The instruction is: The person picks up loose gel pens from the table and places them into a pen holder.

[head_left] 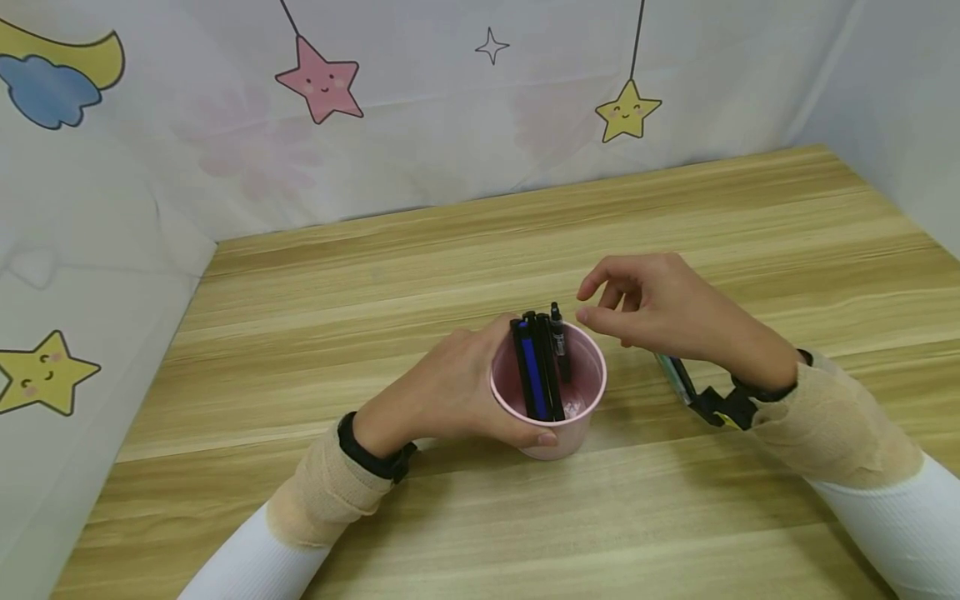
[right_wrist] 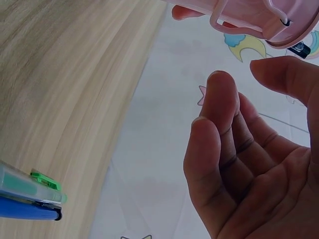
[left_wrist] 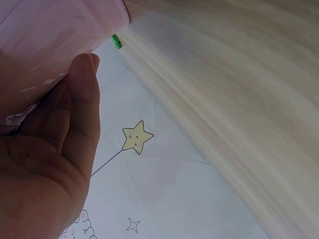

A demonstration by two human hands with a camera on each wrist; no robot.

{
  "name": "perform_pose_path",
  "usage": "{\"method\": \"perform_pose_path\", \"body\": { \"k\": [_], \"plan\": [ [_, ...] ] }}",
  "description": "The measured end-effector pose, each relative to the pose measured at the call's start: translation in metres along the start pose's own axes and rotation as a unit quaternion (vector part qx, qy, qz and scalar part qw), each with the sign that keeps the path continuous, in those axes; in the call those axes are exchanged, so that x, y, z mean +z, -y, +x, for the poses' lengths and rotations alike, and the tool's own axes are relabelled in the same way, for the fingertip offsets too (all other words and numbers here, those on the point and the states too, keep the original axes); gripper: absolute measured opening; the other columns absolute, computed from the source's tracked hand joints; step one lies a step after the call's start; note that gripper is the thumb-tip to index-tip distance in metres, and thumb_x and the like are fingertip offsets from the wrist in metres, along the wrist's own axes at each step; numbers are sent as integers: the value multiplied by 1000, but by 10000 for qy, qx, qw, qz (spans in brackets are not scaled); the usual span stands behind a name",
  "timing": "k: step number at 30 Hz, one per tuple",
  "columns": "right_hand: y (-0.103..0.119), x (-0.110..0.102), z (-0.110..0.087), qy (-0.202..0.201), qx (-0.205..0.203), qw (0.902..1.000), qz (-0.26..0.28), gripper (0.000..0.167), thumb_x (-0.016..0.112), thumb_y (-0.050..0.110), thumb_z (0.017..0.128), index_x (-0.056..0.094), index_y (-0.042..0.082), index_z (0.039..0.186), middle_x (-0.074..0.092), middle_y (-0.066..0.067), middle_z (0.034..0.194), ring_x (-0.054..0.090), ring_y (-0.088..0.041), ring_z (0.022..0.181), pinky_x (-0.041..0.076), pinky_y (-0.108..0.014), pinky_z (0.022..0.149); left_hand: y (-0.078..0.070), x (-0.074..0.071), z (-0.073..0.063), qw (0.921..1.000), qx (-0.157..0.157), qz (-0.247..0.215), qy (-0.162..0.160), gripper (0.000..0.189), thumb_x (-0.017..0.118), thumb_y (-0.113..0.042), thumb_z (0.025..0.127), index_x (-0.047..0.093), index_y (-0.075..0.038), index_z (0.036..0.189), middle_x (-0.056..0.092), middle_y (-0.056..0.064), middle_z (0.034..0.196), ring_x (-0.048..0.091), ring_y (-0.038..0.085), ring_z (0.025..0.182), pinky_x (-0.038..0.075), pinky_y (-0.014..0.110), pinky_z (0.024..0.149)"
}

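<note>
My left hand (head_left: 453,387) grips a pink cup (head_left: 566,437) from its left side, with the thumb across the front below the rim. The cup tilts a little toward me. Inside it stand several black pens (head_left: 551,367), one with a blue strip, and a black pen with pale lettering (head_left: 557,333) leans apart at the back. Just right of the rim hovers my right hand (head_left: 652,304), fingers loosely bent and thumb apart, holding nothing. In the right wrist view the cup (right_wrist: 249,15) is above those fingertips.
On the table (head_left: 360,292), partly hidden below my right wrist, lie a clear pen with a green clip (right_wrist: 30,184) and a blue pen (right_wrist: 25,208). A white cloth backdrop (head_left: 427,150) with printed stars borders the table at the back and left.
</note>
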State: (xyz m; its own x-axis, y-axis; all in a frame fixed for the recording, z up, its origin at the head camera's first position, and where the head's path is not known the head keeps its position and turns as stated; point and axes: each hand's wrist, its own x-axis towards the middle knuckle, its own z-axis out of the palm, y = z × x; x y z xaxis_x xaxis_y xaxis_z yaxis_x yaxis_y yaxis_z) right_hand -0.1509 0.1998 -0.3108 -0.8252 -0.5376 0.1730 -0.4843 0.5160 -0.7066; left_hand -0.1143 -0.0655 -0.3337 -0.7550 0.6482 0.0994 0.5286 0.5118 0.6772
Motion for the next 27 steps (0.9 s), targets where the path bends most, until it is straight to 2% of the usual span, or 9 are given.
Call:
{"method": "perform_pose_path", "body": {
  "k": [8, 16, 27],
  "plan": [
    [-2, 1, 1, -15, 48, 9997, -239, 15, 75, 21, 92, 70, 10, 101, 67, 4, 72, 59, -14, 54, 50, -31, 51, 1, 0, -1, 10000, -12, -12, 9, 84, 93, -54, 60, 53, -22, 127, 66, -17, 97, 65, 3, 85, 55, 26, 71],
    [-2, 1, 1, 186, 330, 9991, -194, 20, 76, 23, 91, 69, 8, 103, 68, -1, 71, 60, -15, 52, 50, -31, 48, 1, 1, -1, 10000, -16, 8, -32, 83, 93, -54, 60, 53, -22, 126, 66, -16, 97, 65, 3, 84, 55, 26, 71],
    [-3, 0, 1, 232, 625, 9973, -304, 28, 77, 28, 91, 69, 8, 107, 67, 0, 72, 58, -15, 51, 47, -30, 45, 1, 1, -1, 10000, 2, 30, -37, 85, 93, -54, 60, 53, -22, 128, 66, -16, 97, 65, 3, 84, 55, 27, 71]
  ]
}}
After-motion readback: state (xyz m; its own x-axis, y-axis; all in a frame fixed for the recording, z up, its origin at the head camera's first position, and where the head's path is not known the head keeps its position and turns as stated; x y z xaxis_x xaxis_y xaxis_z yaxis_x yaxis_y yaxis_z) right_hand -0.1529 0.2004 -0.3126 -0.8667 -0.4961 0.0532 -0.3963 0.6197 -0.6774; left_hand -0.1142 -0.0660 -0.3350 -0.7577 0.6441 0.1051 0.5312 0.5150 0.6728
